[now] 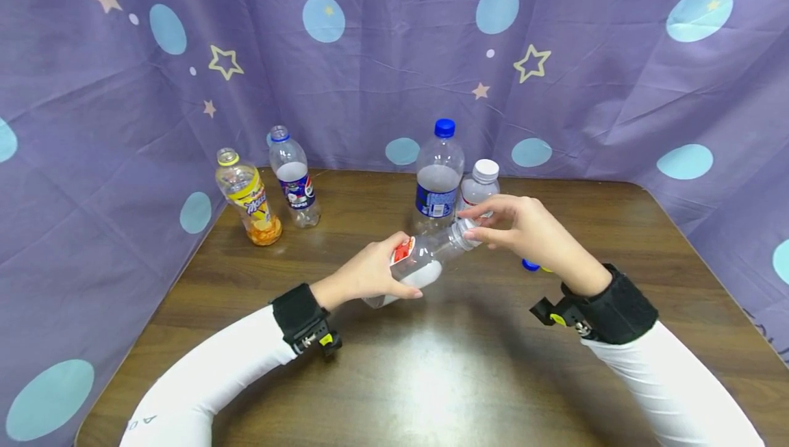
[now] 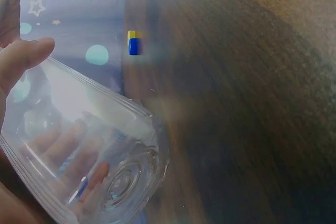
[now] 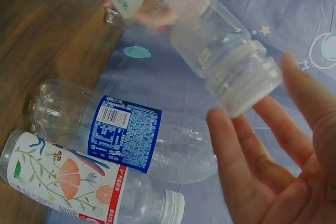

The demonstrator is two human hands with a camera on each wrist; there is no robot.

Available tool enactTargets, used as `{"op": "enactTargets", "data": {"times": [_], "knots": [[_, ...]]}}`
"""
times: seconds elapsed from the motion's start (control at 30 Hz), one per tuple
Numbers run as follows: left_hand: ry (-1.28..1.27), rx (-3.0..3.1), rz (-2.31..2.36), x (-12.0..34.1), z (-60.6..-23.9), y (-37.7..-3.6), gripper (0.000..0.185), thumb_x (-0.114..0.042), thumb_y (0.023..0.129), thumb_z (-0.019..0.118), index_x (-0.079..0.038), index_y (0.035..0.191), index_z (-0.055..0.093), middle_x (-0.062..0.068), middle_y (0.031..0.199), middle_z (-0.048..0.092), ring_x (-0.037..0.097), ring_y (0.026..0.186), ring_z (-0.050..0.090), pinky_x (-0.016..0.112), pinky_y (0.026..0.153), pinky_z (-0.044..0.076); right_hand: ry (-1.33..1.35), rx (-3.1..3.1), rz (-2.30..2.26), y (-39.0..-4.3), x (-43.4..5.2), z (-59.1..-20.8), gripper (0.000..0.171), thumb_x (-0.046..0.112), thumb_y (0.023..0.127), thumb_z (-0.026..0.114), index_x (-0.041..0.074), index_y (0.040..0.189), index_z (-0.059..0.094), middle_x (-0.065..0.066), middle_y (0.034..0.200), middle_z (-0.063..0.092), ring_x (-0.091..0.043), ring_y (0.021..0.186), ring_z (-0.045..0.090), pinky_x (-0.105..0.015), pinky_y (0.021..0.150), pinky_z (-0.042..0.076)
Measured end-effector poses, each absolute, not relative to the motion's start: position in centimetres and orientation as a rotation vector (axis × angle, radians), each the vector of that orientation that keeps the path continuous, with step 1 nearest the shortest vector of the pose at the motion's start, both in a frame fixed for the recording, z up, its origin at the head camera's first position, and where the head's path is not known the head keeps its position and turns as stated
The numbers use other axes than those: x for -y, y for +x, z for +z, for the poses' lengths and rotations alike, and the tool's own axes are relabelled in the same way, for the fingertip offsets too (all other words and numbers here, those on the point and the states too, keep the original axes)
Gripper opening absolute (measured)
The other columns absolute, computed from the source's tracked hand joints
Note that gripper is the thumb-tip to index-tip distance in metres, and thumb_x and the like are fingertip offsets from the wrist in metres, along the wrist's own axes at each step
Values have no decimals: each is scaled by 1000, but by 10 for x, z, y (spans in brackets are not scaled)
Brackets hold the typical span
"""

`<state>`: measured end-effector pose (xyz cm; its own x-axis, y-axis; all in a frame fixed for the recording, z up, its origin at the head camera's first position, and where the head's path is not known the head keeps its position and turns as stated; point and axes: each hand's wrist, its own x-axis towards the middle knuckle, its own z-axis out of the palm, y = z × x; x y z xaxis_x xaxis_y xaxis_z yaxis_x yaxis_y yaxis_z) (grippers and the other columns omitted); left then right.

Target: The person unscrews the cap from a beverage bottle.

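A clear plastic bottle (image 1: 425, 265) with a red-and-white label slants above the table, its neck pointing up to the right. My left hand (image 1: 374, 267) grips its body; in the left wrist view the thumb (image 2: 29, 59) lies along one side and fingers show through the plastic near the bottle's base. At the neck, my right hand (image 1: 514, 224) has its thumb and fingers around the whitish cap (image 3: 252, 90). The right wrist view shows thumb and forefinger tips at opposite edges of that cap.
Behind stand a blue-capped bottle (image 1: 439, 176) and a white-capped bottle (image 1: 485, 172). At left are a capless yellow-labelled bottle (image 1: 251, 200) and a capless Pepsi bottle (image 1: 294, 180). Loose blue and yellow caps (image 2: 133, 45) lie on the table (image 1: 308, 378). A purple curtain (image 1: 382, 77) borders the table.
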<state>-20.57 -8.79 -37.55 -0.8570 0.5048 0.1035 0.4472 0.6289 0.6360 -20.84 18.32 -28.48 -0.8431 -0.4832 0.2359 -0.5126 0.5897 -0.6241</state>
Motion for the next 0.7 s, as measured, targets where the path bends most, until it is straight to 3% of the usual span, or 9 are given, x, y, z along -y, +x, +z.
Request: {"op": "enactTargets", "data": {"times": [0.17,0.37,0.7], "knots": [[796,-2774,1034,87,-373,-204,73,-44,61,88,-20,118,49,-6,96,65,9,83,62,26,73,51,748,2887,1173,-208,-181,-279,34,30,85,75,8,110,67,-8,90,71,-13,69,66,-28,56,56],[791,-2777,1007,87,-373,-203,71,-44,61,88,-21,115,50,-7,94,65,9,81,62,25,72,51,654,3049,1219,-209,-183,-273,36,34,84,75,3,97,63,-4,78,69,-18,68,67,-31,55,57],[798,-2768,1013,88,-374,-206,72,-45,62,87,-20,118,49,-6,96,65,9,83,62,26,73,51,787,2945,1358,-205,-187,-272,42,14,78,80,3,116,66,-16,107,67,-18,81,71,-30,64,58]]}}
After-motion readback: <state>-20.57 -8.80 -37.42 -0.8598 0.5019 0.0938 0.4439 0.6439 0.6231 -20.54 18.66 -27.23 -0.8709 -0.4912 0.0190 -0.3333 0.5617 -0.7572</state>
